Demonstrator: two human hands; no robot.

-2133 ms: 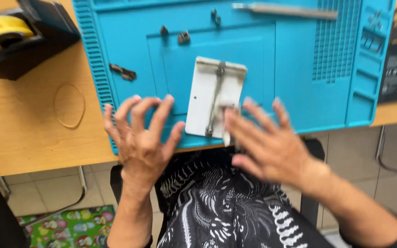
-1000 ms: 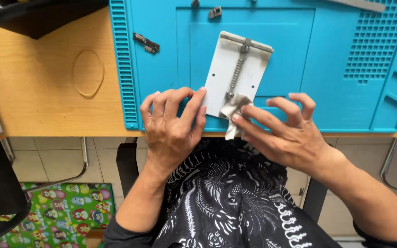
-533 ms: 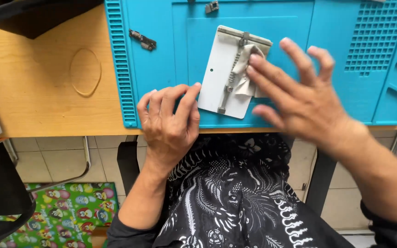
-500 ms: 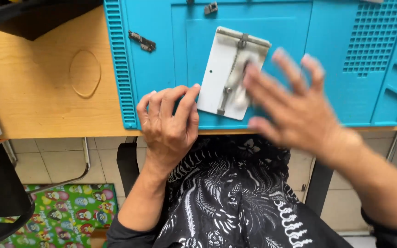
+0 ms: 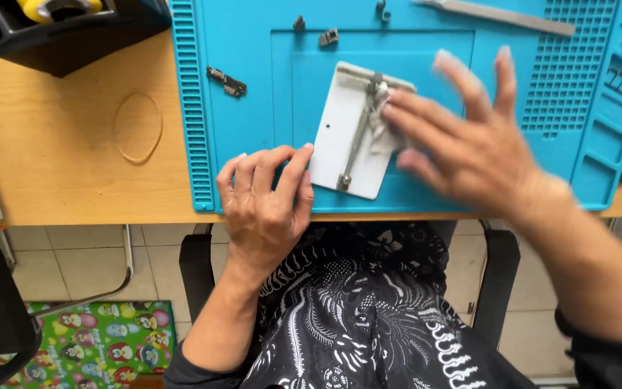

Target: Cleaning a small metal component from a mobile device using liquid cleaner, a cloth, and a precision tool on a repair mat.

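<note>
We see left hand flat, steadying white rectangular metal plate; blurred right hand presses crumpled white wipe (mostly hidden), grip unclear.

1. Work mat spread on the wooden table, reaching the near edge.
2. Flat holder plate lying on the mat's middle panel, tilted, with a metal clamp bar along it.
3. Left hand laid flat on the mat's near edge, fingertips touching the plate's near left corner.
4. Right hand over the plate's right side, fingers on a small cloth pressed against the bar.
5. Small metal part left of the plate; two small pieces behind it.
6. Long flat tool at the mat's far right.
7. Rubber band on the table, left of the mat.
8. Tool holder at the far left corner.
</note>
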